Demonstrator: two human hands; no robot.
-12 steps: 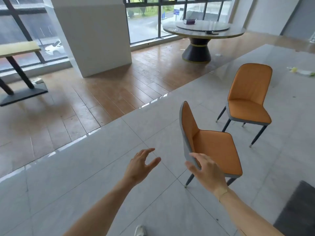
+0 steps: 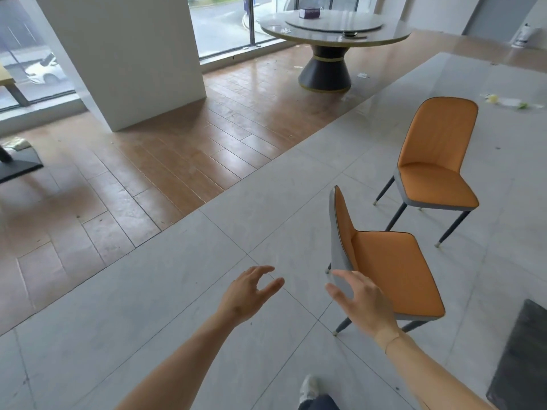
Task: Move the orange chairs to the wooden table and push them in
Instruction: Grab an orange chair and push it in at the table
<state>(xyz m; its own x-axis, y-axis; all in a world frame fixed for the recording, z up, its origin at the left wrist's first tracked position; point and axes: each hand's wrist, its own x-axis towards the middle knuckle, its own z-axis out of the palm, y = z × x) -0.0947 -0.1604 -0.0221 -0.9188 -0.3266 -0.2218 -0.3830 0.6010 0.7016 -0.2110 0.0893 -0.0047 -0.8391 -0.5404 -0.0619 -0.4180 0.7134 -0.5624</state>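
Observation:
Two orange chairs with grey backs and dark legs stand on the grey tiles. The near orange chair (image 2: 387,261) is right of centre, its back turned towards me. My right hand (image 2: 359,300) hovers open at the lower edge of that chair's back; I cannot tell if it touches. My left hand (image 2: 250,292) is open, fingers curled, to the left of the chair and apart from it. The far orange chair (image 2: 435,170) stands behind it to the right. A wooden table (image 2: 4,76) with a dark base shows only as a corner at the far left edge.
A white pillar (image 2: 124,54) rises at the back left on the wooden floor. A round grey table (image 2: 334,28) on a dark pedestal stands at the back. A dark mat (image 2: 524,359) lies at the lower right. Litter (image 2: 503,102) lies behind the far chair.
The view has shifted right and forward, so the wooden table has slid almost out of view at the left. Both hands stay open near the near chair's back.

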